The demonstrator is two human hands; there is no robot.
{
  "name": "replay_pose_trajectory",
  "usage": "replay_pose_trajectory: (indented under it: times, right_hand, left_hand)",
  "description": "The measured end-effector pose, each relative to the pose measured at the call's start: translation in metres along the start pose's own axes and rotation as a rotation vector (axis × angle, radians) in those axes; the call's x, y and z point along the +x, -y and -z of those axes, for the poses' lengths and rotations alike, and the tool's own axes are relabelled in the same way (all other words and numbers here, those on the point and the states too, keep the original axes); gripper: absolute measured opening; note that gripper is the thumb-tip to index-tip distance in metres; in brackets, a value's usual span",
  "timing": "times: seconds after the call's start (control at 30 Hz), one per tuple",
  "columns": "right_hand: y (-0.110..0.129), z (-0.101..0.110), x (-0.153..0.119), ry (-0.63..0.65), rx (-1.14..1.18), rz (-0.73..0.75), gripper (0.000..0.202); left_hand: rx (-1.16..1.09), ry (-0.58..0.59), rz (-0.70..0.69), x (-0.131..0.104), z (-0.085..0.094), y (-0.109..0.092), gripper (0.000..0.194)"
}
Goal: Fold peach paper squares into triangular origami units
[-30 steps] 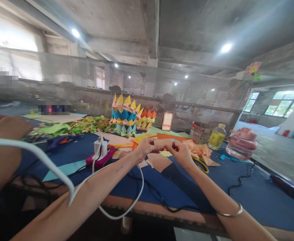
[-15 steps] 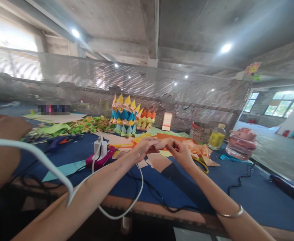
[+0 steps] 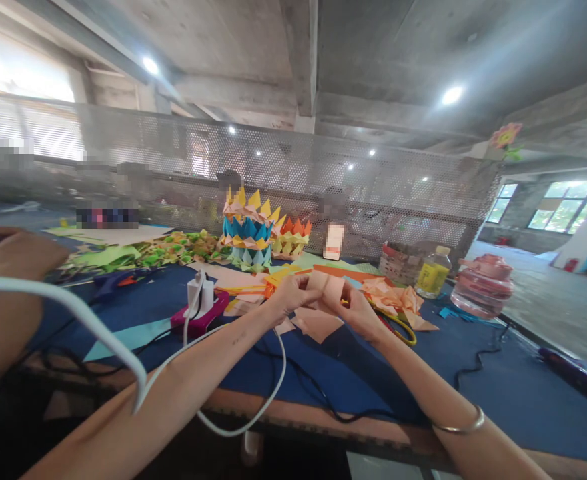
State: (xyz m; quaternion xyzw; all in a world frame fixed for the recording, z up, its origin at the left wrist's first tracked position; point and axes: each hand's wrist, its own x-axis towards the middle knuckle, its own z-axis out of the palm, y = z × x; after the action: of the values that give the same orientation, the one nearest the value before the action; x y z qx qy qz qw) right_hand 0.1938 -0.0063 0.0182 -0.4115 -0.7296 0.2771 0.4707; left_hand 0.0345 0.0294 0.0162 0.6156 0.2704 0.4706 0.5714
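Observation:
Between my two hands is a small piece of peach paper [image 3: 329, 288], held up over the table with a crease across it. My left hand [image 3: 293, 298] pinches its left side, and my right hand [image 3: 357, 308] grips its right edge. Below it lies a peach paper sheet [image 3: 317, 324] on the blue table cover. Folded peach paper pieces [image 3: 392, 297] sit just right of my hands, beside the yellow scissors handle [image 3: 402, 329]. Behind stands a tiered folded-paper model [image 3: 248, 233] in yellow, blue and peach, with a smaller orange and yellow one [image 3: 293, 237].
A magenta power strip [image 3: 204, 315] with a white plug stands left of my forearm, and a white cable [image 3: 268, 407] loops across it. Another person's hand [image 3: 18, 257] is at far left. A yellow-labelled bottle [image 3: 432, 273] and pink bottle [image 3: 482, 287] stand right. A phone [image 3: 333, 241] leans behind.
The paper between my hands has been turned so that its broader face shows. My fingers have shifted along its edges, and my right hand sits slightly lower.

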Motion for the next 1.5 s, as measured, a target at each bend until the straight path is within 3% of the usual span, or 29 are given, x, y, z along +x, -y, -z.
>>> replay_pose_trajectory:
  times: [0.17,0.4,0.5,0.63,0.73,0.87,1.03,1.17,1.5]
  right_hand:
    - [-0.007,0.003,0.006,-0.061,-0.035,-0.025,0.024]
    - [-0.001,0.005,0.005,-0.138,0.029,-0.098,0.024]
    - [-0.001,0.008,0.005,-0.202,0.054,-0.025,0.034]
    - [-0.001,0.009,0.005,-0.143,-0.057,0.106,0.03]
    - [0.0,0.007,0.004,-0.105,-0.172,0.097,0.022]
    - [0.001,0.006,0.003,-0.161,-0.17,0.085,0.028]
    - [0.002,0.008,0.004,-0.25,-0.145,0.016,0.036]
    - [0.0,0.007,0.005,-0.247,-0.097,-0.002,0.035]
    - [0.004,0.004,0.005,-0.22,-0.053,-0.001,0.028]
  left_hand:
    - [-0.101,-0.031,0.082,-0.002,-0.001,-0.005,0.018]
    - [-0.199,-0.03,0.185,0.002,0.004,-0.002,0.014]
    - [-0.272,-0.042,0.207,0.003,0.005,-0.003,0.012]
    - [-0.3,-0.048,0.243,0.002,0.005,-0.006,0.01]
    - [-0.265,-0.008,0.263,0.001,0.006,-0.006,0.006]
    - [-0.2,0.087,0.275,0.0,0.006,-0.005,0.009]
    - [-0.207,0.178,0.21,0.0,0.004,-0.003,0.04]
    - [-0.122,0.239,0.079,-0.001,0.002,-0.001,0.037]
    - [-0.054,0.041,0.044,0.0,0.003,0.003,0.036]
